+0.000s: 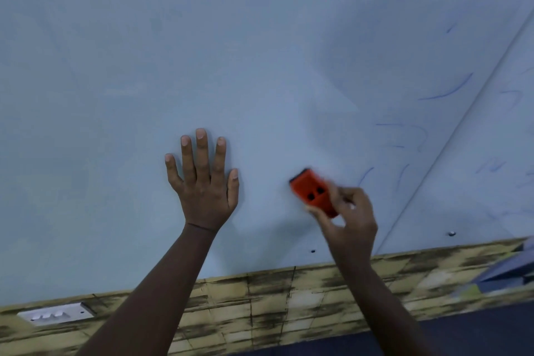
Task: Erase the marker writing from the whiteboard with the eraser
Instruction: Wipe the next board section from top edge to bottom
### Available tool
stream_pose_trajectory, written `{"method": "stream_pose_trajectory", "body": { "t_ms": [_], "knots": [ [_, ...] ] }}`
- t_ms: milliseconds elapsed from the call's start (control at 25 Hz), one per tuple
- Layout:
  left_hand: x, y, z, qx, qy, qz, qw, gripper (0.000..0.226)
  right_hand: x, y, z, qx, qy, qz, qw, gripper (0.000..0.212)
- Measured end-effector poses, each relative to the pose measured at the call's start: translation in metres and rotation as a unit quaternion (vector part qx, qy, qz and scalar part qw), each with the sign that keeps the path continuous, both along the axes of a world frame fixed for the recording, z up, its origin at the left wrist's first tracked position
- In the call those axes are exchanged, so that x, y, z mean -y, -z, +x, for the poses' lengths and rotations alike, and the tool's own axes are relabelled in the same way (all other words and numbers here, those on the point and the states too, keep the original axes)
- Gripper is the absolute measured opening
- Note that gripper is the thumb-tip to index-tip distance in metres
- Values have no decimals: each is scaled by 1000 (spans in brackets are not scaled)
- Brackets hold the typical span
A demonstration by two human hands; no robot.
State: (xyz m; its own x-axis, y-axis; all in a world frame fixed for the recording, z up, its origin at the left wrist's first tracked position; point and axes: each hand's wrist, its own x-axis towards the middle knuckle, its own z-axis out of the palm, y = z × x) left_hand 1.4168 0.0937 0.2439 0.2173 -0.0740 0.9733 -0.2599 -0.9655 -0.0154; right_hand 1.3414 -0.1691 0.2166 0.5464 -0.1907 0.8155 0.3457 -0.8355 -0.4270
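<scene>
Across most of the frame stretches the pale blue-white whiteboard, with faint blue marker strokes remaining at the right side. Near the lower middle, the left hand lies flat on the board, its fingers straight and spread apart, holding nothing. Just to the right of it, the right hand has its grip clamped on the orange rectangular plastic eraser, fingers curled around its lower end, and the eraser touches the board; it looks blurred. Below the board, along the bottom of the frame, runs a yellowish tiled wall with a white switch plate at the lower left.
</scene>
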Motion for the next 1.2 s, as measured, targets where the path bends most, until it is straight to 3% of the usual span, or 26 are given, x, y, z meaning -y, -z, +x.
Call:
{"method": "stream_pose_trajectory", "body": {
  "t_ms": [80,200,360,520,680,760,880,1000,1080,1200],
  "knots": [
    [2,5,-1,-3,3,-4,1000,69,2,-31,2,21,-15,97,995,60],
    [4,12,-1,-6,2,-9,1000,70,-1,-36,3,28,-29,110,993,59],
    [6,22,-2,-11,9,-9,1000,73,-16,26,2,15,-16,-2,1000,53],
    [7,32,-1,-6,6,5,1000,75,-29,124,-5,-74,-24,-164,983,49],
    [5,38,0,-1,3,22,1000,76,-43,190,-8,-182,-77,-258,946,69],
    [4,42,1,3,5,30,1000,76,-56,193,-10,-205,-102,-246,942,73],
    [2,45,2,6,3,40,999,78,-73,190,-22,-264,-69,-128,954,76],
    [2,49,2,8,5,52,999,77,-71,200,-36,-318,-38,118,940,56],
    [2,52,2,9,5,58,998,77,-65,198,-41,-341,-41,325,881,31],
    [2,57,2,13,6,63,998,76,-65,183,-37,-388,-57,562,728,17]
  ]
}}
